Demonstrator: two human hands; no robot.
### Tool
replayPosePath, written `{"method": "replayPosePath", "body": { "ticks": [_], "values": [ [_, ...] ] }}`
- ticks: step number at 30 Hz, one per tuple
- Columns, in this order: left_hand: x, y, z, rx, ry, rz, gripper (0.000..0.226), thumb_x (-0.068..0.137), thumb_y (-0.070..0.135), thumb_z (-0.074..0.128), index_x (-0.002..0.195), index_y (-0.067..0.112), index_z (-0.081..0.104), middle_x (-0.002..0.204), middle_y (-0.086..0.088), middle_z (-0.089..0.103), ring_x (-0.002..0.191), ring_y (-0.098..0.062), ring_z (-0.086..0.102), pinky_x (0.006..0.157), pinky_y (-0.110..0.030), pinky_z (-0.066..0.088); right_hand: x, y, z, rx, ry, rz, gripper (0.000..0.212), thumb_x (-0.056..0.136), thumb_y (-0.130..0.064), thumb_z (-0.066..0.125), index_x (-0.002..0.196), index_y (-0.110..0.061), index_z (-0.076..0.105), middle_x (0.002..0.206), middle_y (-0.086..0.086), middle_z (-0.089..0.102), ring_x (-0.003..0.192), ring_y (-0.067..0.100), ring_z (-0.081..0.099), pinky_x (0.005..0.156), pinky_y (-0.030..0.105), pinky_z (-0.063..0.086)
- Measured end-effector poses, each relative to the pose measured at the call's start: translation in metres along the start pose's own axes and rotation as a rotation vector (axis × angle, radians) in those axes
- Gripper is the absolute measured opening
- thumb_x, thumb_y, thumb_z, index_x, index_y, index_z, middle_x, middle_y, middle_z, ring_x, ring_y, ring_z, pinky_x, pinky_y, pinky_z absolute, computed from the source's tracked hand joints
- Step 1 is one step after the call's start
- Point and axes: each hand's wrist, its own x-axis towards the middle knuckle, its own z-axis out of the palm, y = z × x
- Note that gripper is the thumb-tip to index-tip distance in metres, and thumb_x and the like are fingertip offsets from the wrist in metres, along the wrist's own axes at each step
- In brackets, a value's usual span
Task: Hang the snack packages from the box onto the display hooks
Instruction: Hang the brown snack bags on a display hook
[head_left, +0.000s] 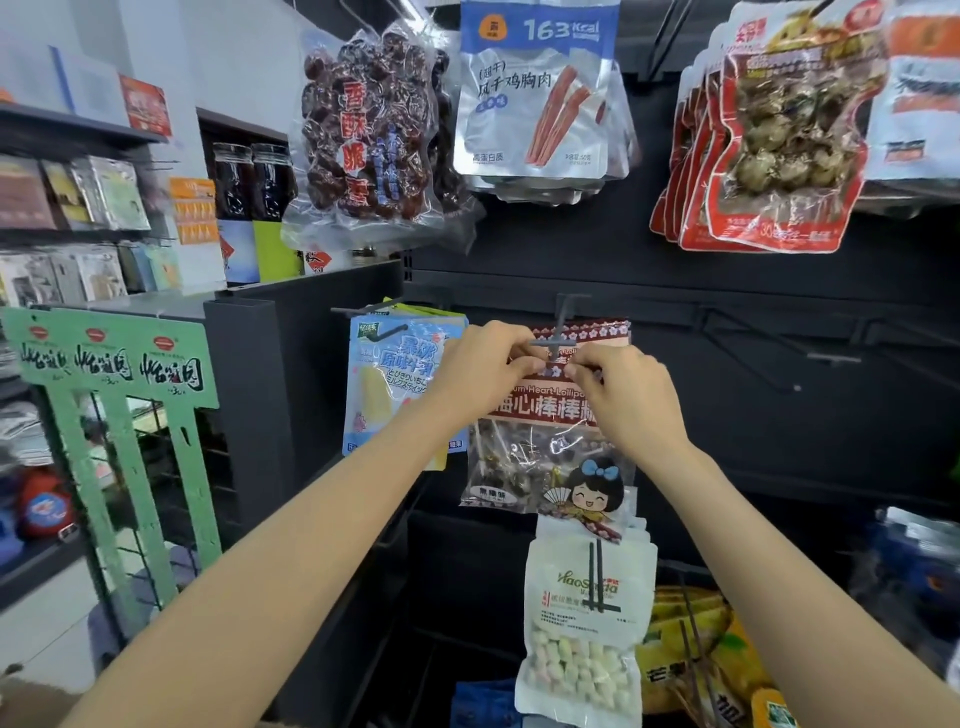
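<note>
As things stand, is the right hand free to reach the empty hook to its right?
Probably not yet: the right hand pinches the lollipop bag at its hook with the left hand. The path to the empty hook looks unobstructed.

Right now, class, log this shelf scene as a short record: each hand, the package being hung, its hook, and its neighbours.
left hand: pinches the package's top edge
right hand: pinches the same top edge
lollipop package: red header, held at the hook's tip
hook: dark, T-shaped end
left neighbour: blue milk-stick package, already hung
below: white candy package, already hung
</note>
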Motion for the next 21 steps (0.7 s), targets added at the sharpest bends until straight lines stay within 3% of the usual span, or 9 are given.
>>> {"method": "replayPosePath", "body": {
  "ticks": [5,9,14,21],
  "values": [
    [0.025,-0.008,0.016,0.063,0.004,-0.048,0.012,0.09,0.02,0.059,0.081,0.025,0.062,0.075,0.008,0.059,0.077,-0.016,0.054,0.075,-0.036,0.047,0.022,0.014,0.015,0.0,-0.025,0.038,0.019,0.097,-0.024,0.051,0.101,-0.018,0.068,0.078,-0.004,0.062,0.071,0.018,0.056,0.08,0.039,0.048],
    [0.05,-0.012,0.028,0.072,0.007,-0.083,0.013,0.091,0.013,0.058,0.089,0.022,0.067,0.077,0.01,0.055,0.077,-0.011,0.051,0.059,-0.027,0.038,0.044,0.027,0.028,-0.013,-0.015,0.075,0.024,0.095,-0.015,0.051,0.113,-0.019,0.066,0.105,0.003,0.071,0.097,0.026,0.064,0.089,0.042,0.048],
    [0.071,-0.019,0.044,0.119,0.055,-0.189,0.017,0.09,0.017,0.056,0.08,0.03,0.059,0.093,0.004,0.068,0.094,-0.019,0.061,0.076,-0.034,0.045,0.065,0.042,0.047,-0.056,0.02,0.096,0.027,0.095,-0.011,0.05,0.116,-0.019,0.064,0.114,0.003,0.066,0.106,0.024,0.06,0.093,0.042,0.045],
    [0.082,-0.022,0.05,0.226,0.107,-0.214,0.017,0.091,0.012,0.054,0.089,0.024,0.066,0.097,0.001,0.068,0.092,-0.021,0.063,0.073,-0.033,0.051,0.074,0.048,0.057,-0.216,0.009,0.092,0.044,0.087,0.003,0.053,0.126,-0.016,0.055,0.119,0.007,0.059,0.115,0.027,0.048,0.094,0.038,0.037]
  ]
}}
